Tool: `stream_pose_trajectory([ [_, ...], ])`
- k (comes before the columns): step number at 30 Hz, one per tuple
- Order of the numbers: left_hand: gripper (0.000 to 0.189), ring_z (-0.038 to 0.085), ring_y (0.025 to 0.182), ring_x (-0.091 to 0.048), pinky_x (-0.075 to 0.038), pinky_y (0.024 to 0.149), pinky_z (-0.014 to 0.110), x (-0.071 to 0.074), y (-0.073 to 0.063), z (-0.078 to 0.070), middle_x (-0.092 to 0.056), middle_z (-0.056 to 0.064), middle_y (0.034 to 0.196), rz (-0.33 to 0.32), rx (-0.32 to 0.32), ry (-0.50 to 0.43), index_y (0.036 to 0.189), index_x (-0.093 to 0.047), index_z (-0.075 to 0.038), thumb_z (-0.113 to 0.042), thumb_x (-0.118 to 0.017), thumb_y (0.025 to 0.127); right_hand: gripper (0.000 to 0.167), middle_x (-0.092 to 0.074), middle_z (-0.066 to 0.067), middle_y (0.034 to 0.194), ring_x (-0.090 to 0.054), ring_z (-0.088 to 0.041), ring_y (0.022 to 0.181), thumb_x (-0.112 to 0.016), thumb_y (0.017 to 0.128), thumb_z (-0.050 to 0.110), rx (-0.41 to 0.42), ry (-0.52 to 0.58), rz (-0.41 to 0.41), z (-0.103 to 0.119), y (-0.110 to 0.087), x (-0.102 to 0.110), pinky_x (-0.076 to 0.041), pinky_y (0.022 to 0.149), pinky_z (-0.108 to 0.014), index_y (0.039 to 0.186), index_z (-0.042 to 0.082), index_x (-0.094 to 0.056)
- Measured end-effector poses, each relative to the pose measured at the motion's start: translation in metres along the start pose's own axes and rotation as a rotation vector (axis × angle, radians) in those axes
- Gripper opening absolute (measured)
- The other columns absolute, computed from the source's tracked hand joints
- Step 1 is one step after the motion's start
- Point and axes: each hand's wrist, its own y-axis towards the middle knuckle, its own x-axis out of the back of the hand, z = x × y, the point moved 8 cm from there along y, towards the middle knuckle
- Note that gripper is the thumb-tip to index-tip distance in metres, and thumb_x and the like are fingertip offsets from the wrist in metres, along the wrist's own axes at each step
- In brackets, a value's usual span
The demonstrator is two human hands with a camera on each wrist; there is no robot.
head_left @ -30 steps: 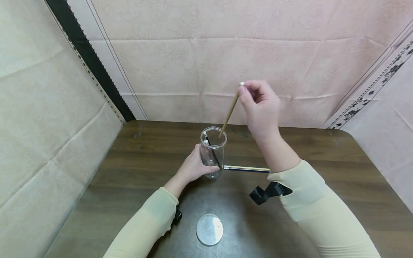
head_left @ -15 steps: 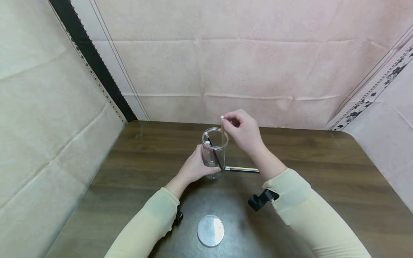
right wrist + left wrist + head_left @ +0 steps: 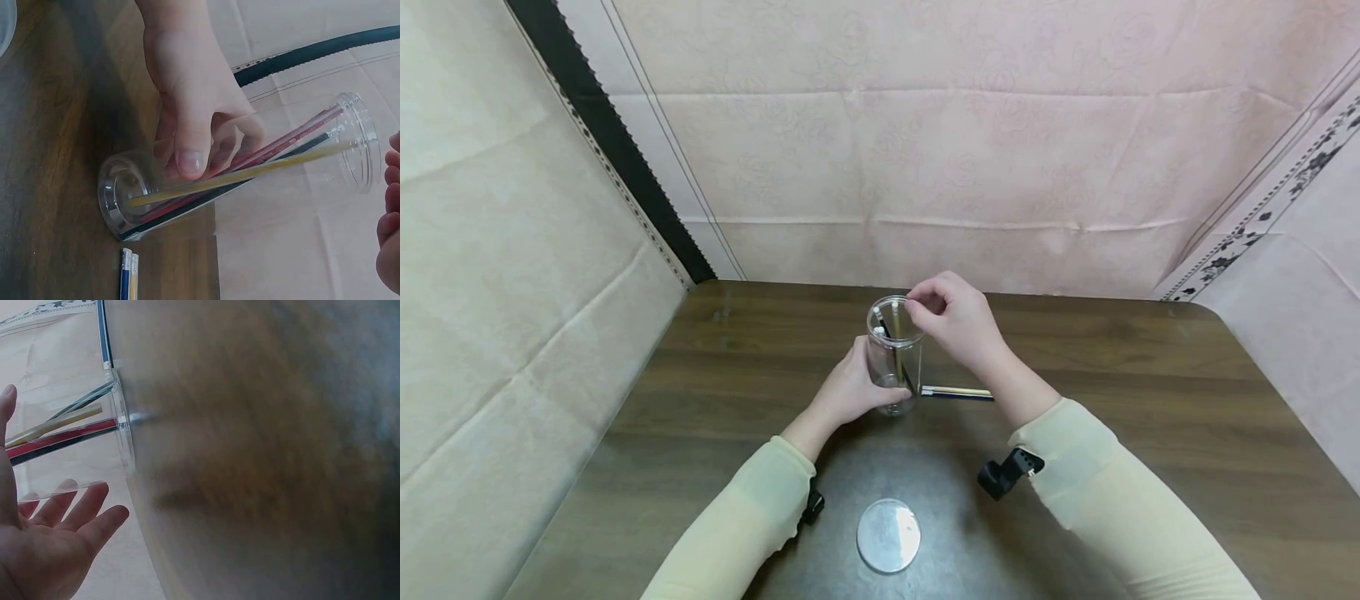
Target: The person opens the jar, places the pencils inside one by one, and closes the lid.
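My left hand (image 3: 853,385) holds a clear jar (image 3: 912,358) by its side, thumb in front and fingers behind. Inside lean a yellow pencil (image 3: 262,170), a red pencil (image 3: 300,132) and a dark pencil (image 3: 219,193). In the left wrist view the yellow pencil's lower end (image 3: 94,410) shows short of the jar's base. At the rim, my right hand (image 3: 958,321) has loosely bent fingers with nothing between them. Only its curled fingers (image 3: 392,175) reach into the right wrist view, apart from the pencil tops.
Two pencils (image 3: 958,392), one blue and one yellow, lie on the table right of the jar's base. A round clear lid (image 3: 888,536) lies nearer the front. The wooden table (image 3: 700,467) ends at a cloth backdrop (image 3: 790,158) behind the jar.
My right hand has come down and left to the jar's rim, lowering the yellow pencil inside and letting it go. The left hand and jar have stayed in place.
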Motion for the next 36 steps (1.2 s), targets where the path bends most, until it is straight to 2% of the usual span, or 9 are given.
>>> stream_pose_trajectory([
  [7,0.088,0.021,0.106,-0.054,-0.043,0.09,0.04,0.001,-0.001,-0.001,-0.051,0.007,0.116,-0.009,-0.003,0.007,0.129,-0.036,-0.01,-0.045,-0.083,0.064,0.005,-0.054,-0.002,0.079,-0.049,-0.015,0.071,-0.066,0.084,0.01,-0.037,-0.025,-0.083,-0.016,-0.008,0.015,-0.041,0.063,-0.029,0.087,0.007,-0.068],
  [11,0.088,0.021,0.106,-0.054,-0.043,0.09,0.04,0.001,0.0,0.0,-0.051,0.007,0.116,-0.007,0.0,0.008,0.128,-0.036,-0.01,-0.045,-0.083,0.064,0.006,-0.054,-0.003,0.079,-0.049,-0.016,0.071,-0.064,0.084,0.01,-0.071,-0.071,-0.08,-0.038,-0.017,0.016,-0.041,0.064,-0.029,0.087,0.006,-0.068],
  [16,0.089,0.022,0.107,-0.053,-0.043,0.091,0.04,0.001,0.0,0.0,-0.051,0.007,0.117,-0.003,0.008,0.016,0.13,-0.035,-0.01,-0.045,-0.083,0.064,0.007,-0.057,-0.004,0.083,-0.054,-0.017,0.075,-0.064,0.083,0.01,-0.073,-0.165,0.039,-0.068,-0.032,-0.004,-0.045,0.069,-0.032,0.086,0.005,-0.069],
  [21,0.09,0.021,0.108,-0.053,-0.042,0.091,0.04,0.0,-0.001,0.0,-0.051,0.007,0.118,0.002,0.015,0.016,0.131,-0.034,-0.01,-0.046,-0.083,0.065,0.006,-0.056,-0.004,0.084,-0.056,-0.019,0.078,-0.066,0.081,0.009,-0.015,-0.267,0.188,-0.083,-0.05,-0.03,-0.048,0.071,-0.034,0.085,0.006,-0.069],
  [25,0.089,0.021,0.108,-0.053,-0.042,0.091,0.041,0.0,-0.001,0.0,-0.051,0.007,0.118,-0.005,0.002,0.011,0.13,-0.035,-0.01,-0.046,-0.082,0.065,0.005,-0.055,-0.004,0.083,-0.055,-0.019,0.077,-0.067,0.081,0.008,0.094,-0.354,0.283,-0.083,-0.061,-0.048,-0.048,0.071,-0.033,0.084,0.005,-0.069],
  [29,0.088,0.022,0.107,-0.053,-0.043,0.091,0.041,0.001,-0.001,-0.001,-0.051,0.007,0.117,-0.015,-0.01,0.012,0.129,-0.036,-0.009,-0.046,-0.082,0.065,0.003,-0.052,-0.003,0.079,-0.051,-0.019,0.072,-0.067,0.08,0.008,0.19,-0.43,0.343,-0.078,-0.07,-0.06,-0.046,0.066,-0.033,0.081,0.006,-0.069],
  [36,0.086,0.022,0.106,-0.053,-0.043,0.089,0.041,0.0,-0.001,-0.001,-0.051,0.007,0.117,-0.009,-0.005,0.002,0.129,-0.036,-0.01,-0.043,-0.083,0.066,0.004,-0.047,-0.003,0.072,-0.046,-0.021,0.066,-0.068,0.078,0.008,0.25,-0.517,0.401,-0.076,-0.078,-0.076,-0.043,0.063,-0.034,0.075,0.008,-0.065],
])
